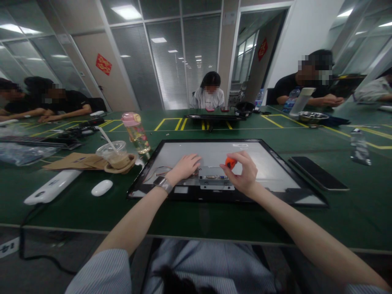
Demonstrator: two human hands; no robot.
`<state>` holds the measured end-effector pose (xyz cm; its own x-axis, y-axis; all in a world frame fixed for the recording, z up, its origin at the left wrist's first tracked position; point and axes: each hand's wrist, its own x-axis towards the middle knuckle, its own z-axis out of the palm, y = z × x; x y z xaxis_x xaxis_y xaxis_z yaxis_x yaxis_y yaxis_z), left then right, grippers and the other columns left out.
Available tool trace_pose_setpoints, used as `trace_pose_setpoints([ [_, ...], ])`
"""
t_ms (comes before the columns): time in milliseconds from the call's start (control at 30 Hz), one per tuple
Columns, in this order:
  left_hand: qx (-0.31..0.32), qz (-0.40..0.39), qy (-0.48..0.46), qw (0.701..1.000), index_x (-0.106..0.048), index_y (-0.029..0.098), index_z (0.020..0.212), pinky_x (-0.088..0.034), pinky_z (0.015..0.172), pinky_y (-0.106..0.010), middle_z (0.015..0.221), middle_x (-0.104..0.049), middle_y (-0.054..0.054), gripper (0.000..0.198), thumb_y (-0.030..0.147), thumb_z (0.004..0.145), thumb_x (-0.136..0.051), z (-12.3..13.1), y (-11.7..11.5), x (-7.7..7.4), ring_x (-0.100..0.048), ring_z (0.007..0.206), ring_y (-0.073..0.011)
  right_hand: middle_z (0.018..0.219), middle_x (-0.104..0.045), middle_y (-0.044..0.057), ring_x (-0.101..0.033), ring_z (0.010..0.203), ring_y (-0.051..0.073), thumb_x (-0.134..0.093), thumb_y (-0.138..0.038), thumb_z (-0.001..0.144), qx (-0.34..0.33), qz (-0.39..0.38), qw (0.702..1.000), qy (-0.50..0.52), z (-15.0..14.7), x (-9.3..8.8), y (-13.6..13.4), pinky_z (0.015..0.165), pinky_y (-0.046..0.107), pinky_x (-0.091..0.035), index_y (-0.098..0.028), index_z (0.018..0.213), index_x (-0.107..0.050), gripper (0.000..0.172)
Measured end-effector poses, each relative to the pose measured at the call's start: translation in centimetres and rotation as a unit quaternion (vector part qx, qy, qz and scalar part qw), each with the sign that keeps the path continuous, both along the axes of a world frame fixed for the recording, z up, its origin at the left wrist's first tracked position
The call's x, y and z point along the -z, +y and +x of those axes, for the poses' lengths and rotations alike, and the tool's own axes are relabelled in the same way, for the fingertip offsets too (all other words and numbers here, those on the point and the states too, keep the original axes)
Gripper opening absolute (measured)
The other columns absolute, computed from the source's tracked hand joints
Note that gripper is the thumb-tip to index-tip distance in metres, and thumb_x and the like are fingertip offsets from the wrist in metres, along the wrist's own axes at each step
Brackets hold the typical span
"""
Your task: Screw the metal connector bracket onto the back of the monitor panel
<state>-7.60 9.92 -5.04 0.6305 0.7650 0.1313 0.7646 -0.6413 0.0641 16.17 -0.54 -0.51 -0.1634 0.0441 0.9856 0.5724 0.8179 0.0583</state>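
A flat monitor panel [269,167] with a black frame and pale grey back lies on the table in front of me. Near its front middle sits a metal box [216,182] with connector ports along its near side. My left hand [186,166] rests flat with fingers stretched, just left of that box; a watch is on the wrist. In the fingers of my right hand [245,171] is an orange and black screwdriver handle [230,163], held above the box's right side. Its shaft and tip cannot be made out. Thin wires [157,173] lie left of my left hand.
Left of the panel are a plastic cup [114,155], a pink-lidded bottle [136,132], a white mouse-shaped case [102,188] and a white power strip [53,188]. A black phone [317,173] lies to the right. Several people sit around the green table [190,220].
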Motion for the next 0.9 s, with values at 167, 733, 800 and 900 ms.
trace_pose_setpoints([
  [167,0.01,0.008,0.004,1.0,-0.048,0.02,0.157,-0.037,0.127,-0.049,0.165,-0.048,-0.015,0.049,0.036,0.114,-0.033,-0.2,0.3,0.3,-0.044,0.155,-0.0273,0.092,-0.067,0.006,-0.061,0.068,0.02,-0.048,-0.014,0.102,-0.035,-0.04,0.999,-0.002,-0.2,0.7,-0.1,0.059,0.034,-0.053,-0.024,0.142,-0.053,0.041],
  [733,-0.017,-0.008,0.008,1.0,-0.05,0.018,0.157,-0.035,0.128,-0.047,0.167,-0.046,-0.015,0.049,0.035,0.113,-0.036,0.3,-0.3,-0.4,-0.044,0.155,-0.0289,0.082,-0.064,0.002,-0.058,0.064,0.02,-0.051,-0.011,0.098,-0.05,-0.032,0.994,-0.093,-0.3,0.0,-0.6,0.056,0.031,-0.05,-0.024,0.151,-0.047,0.055],
  [800,-0.016,-0.009,0.009,1.0,-0.049,0.017,0.158,-0.035,0.128,-0.047,0.167,-0.046,-0.015,0.05,0.034,0.113,-0.035,0.4,-0.4,-0.6,-0.044,0.155,-0.029,0.081,-0.063,0.002,-0.058,0.063,0.02,-0.052,-0.011,0.097,-0.042,-0.032,0.994,-0.099,-0.4,-0.1,-0.7,0.056,0.031,-0.05,-0.023,0.15,-0.047,0.055],
  [900,-0.017,-0.011,0.006,1.0,-0.049,0.017,0.158,-0.034,0.128,-0.047,0.167,-0.045,-0.015,0.05,0.034,0.113,-0.034,0.4,-0.4,-0.6,-0.045,0.155,-0.0287,0.08,-0.064,0.001,-0.058,0.062,0.019,-0.052,-0.011,0.097,-0.037,-0.028,0.994,-0.102,-0.4,0.0,-0.7,0.057,0.031,-0.05,-0.023,0.15,-0.047,0.054],
])
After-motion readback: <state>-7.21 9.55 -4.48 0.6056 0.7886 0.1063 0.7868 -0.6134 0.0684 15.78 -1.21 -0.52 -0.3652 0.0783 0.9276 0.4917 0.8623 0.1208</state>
